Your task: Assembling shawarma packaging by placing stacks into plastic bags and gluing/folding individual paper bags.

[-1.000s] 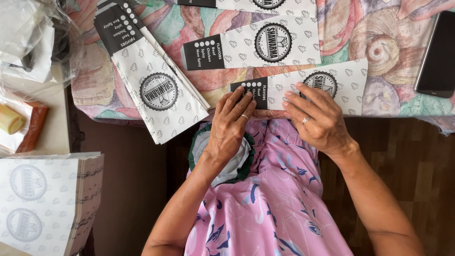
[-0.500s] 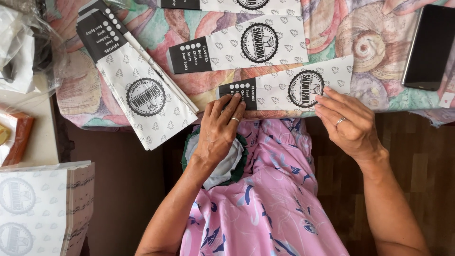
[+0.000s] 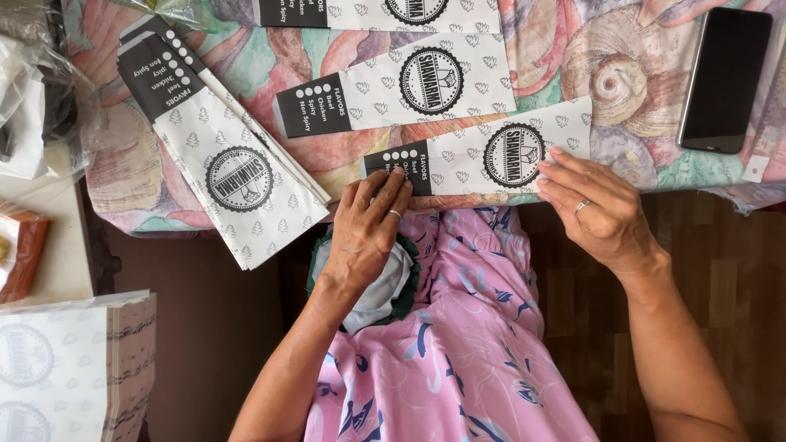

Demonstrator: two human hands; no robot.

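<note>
Head view: left hand (image 3: 368,225) lies flat, fingers released, pressing the dark end of a paper sleeve (image 3: 483,158) at the near table edge; right hand (image 3: 598,209) rests open on its right end. More sleeves (image 3: 237,172) lie left and far, a phone (image 3: 725,78) far right

Left hand (image 3: 370,225) flat on dark end of nearest paper sleeve (image 3: 491,157); right hand (image 3: 596,209) fingertips touch its other end. Sleeve lies at worktop (image 3: 639,90) edge. Second sleeve (image 3: 397,94) above; sleeve stack (image 3: 225,164) left; phone (image 3: 725,80) right.
</note>
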